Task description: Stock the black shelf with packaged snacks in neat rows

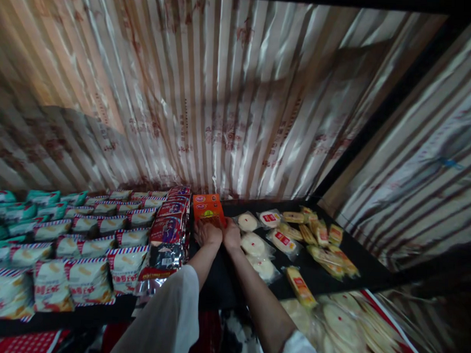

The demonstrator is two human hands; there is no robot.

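An orange box (208, 202) with darker printing stands at the back of the black shelf (216, 286). My left hand (208, 232) covers its lower front with the fingers bent against it. At the box's lower right side, my right hand (231, 234) is closed on the edge; some fingertips are hidden. Just left of the box are stacked dark red foil packets (167, 228). Close to my right hand lie round, pale wrapped cakes (252, 245), each with a small red dot.
Rows of white snack bags (88, 279) and green bags (23, 210) fill the left side. Yellow wrapped pastries (320, 231) lie on the right. A lower box (374, 300) holds more flat round cakes. Striped plastic sheeting (223, 93) hangs behind; a dark post (377, 109) slants at right.
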